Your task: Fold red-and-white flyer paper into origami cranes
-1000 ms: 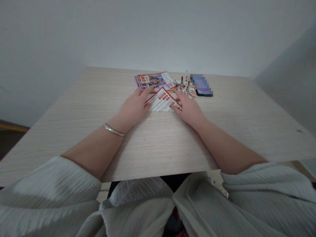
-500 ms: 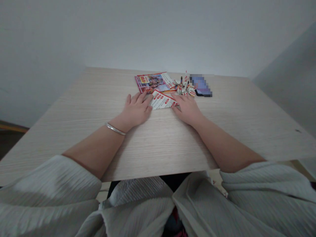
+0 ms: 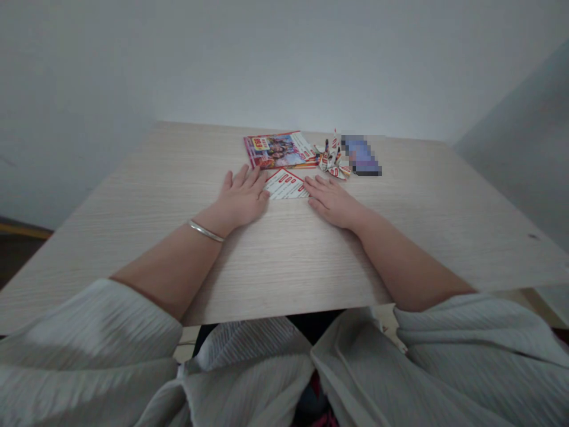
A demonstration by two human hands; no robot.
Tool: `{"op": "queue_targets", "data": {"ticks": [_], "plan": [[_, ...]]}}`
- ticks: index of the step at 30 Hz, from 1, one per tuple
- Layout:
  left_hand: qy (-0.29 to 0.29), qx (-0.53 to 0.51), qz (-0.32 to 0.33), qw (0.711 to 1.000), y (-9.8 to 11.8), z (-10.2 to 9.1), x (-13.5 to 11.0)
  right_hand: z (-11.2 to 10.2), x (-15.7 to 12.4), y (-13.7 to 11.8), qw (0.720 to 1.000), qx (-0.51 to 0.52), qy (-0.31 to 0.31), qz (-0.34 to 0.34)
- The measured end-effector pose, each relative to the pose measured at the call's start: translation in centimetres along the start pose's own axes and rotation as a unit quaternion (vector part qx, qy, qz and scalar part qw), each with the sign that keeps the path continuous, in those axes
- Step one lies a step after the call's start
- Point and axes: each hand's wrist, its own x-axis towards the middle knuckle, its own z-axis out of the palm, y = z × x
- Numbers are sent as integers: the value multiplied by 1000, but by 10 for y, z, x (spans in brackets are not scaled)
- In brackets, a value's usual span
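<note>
A folded sheet of printed paper, white with red marks and its tip pointing away from me, lies flat on the table. My left hand rests palm down at its left side, fingers spread and touching its edge. On the other side, my right hand lies flat with its fingertips over the paper's right edge. Right behind the folded paper are colourful printed leaflets, stacked. A folded paper figure in the same kind of print stands just beyond my right fingers.
At the back right lies a phone with a blurred-out screen, close to the paper figure. The pale wood table meets a wall at its far edge. Its near edge is in front of my lap.
The folded paper has shifted slightly left and turned, and its tip now sits more centrally between my hands. My left hand has moved a little left; the right fingers lie flatter.
</note>
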Motion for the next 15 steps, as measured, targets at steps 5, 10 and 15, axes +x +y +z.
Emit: {"op": "queue_targets", "data": {"ticks": [5,10,15], "plan": [[-20,-2,-26,999,-1,-7,0,-10,-6,8,997,-28,76,10],[-17,-18,-20,999,-6,-10,-2,-12,-11,11,990,-33,119,61],[24,1,-3,1000,-11,-8,-4,-8,-10,12,989,-34,132,47]]}}
